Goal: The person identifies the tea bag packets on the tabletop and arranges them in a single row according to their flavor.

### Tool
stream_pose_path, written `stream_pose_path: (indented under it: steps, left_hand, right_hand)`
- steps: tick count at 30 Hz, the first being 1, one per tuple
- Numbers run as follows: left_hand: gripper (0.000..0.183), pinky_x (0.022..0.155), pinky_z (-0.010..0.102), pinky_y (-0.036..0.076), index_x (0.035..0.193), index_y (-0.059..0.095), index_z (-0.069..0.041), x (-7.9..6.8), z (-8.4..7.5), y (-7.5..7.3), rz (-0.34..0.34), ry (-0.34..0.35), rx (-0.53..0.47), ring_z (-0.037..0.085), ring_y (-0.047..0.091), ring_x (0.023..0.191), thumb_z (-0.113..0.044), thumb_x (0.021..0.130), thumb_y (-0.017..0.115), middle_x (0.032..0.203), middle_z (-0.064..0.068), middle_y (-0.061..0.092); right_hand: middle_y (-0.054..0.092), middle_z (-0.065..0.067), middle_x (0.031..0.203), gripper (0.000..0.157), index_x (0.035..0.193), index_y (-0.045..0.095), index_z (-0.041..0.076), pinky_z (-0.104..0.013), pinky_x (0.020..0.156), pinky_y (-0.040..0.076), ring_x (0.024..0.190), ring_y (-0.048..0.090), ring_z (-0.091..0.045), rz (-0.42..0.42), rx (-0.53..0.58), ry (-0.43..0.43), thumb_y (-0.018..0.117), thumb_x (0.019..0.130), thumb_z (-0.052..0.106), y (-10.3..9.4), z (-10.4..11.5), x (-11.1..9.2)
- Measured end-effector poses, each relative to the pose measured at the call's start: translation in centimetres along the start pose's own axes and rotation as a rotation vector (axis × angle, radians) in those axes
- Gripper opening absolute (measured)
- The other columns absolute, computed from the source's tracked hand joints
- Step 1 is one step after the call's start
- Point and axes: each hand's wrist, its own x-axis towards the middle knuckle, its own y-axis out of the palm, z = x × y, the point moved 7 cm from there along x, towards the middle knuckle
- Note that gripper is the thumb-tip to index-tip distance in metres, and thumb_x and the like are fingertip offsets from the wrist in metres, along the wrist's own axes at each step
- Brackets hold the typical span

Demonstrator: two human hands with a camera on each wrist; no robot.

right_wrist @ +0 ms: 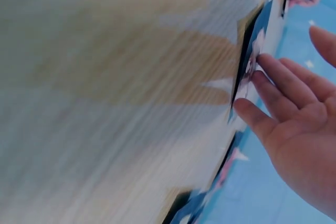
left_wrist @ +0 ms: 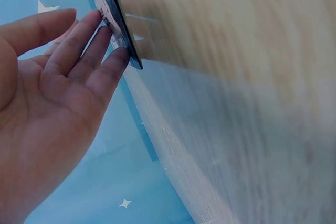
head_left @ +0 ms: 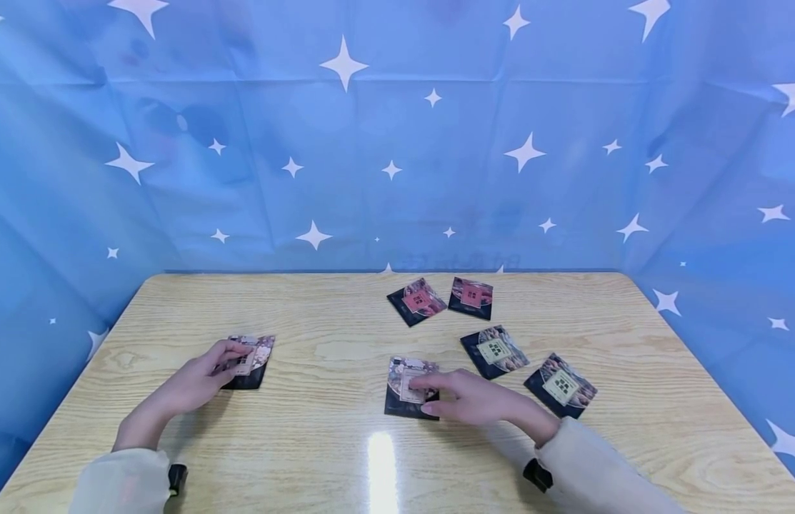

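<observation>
On the left of the table lies a flat square sachet (head_left: 265,350), black below with a floral print and a pale pink label. My left hand (head_left: 199,380) rests its fingertips on it. In the left wrist view, the fingers of that hand (left_wrist: 58,87) are nearly straight against the sachet's face (left_wrist: 113,3). A similar pink-labelled sachet (head_left: 397,405) lies near the middle, partly covered by my right hand (head_left: 477,397). The right wrist view shows this hand (right_wrist: 302,114) touching the sachet (right_wrist: 255,45) with extended fingertips, its thumb held apart.
Two sachets with red labels, one (head_left: 415,300) beside the other (head_left: 471,297), lie at the back of the wooden table (head_left: 320,307). Two with pale green labels, one (head_left: 495,351) and another (head_left: 561,385), lie right of centre. A blue star-patterned curtain (head_left: 397,128) surrounds the table.
</observation>
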Motion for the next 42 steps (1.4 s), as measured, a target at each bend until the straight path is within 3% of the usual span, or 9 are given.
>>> stream_pose_path:
  steps: [9, 27, 42]
  left_hand:
    - [0.03, 0.082, 0.051, 0.044, 0.125, 0.044, -0.003, 0.0, 0.0, -0.1, 0.002, -0.006, -0.004, 0.044, 0.041, 0.117, -0.009, 0.095, 0.047, 0.127, 0.026, 0.046]
    - [0.031, 0.081, 0.05, 0.045, 0.126, 0.043, -0.003, 0.0, 0.1, -0.2, 0.005, -0.01, -0.015, 0.045, 0.041, 0.118, -0.008, 0.095, 0.046, 0.127, 0.027, 0.045]
    - [0.033, 0.086, 0.054, 0.04, 0.127, 0.042, -0.003, -0.1, 0.0, -0.2, 0.02, -0.022, -0.043, 0.045, 0.038, 0.12, -0.011, 0.096, 0.047, 0.129, 0.027, 0.043]
  right_hand:
    - [0.048, -0.011, 0.133, 0.044, 0.134, 0.043, 0.0, -0.037, 0.096, 0.039, 0.12, 0.046, -0.022, 0.019, -0.043, -0.005, 0.049, 0.096, 0.022, 0.1, 0.6, 3.5]
    - [0.05, -0.008, 0.131, 0.04, 0.134, 0.044, 0.003, -0.037, 0.096, 0.039, 0.12, 0.045, -0.022, 0.047, -0.069, 0.006, 0.047, 0.097, 0.018, 0.1, 1.7, 7.9]
    - [0.052, -0.004, 0.129, 0.036, 0.13, 0.049, 0.007, -0.028, 0.095, 0.038, 0.119, 0.046, -0.017, 0.045, -0.066, 0.036, 0.049, 0.096, 0.017, 1.0, 3.1, 11.8]
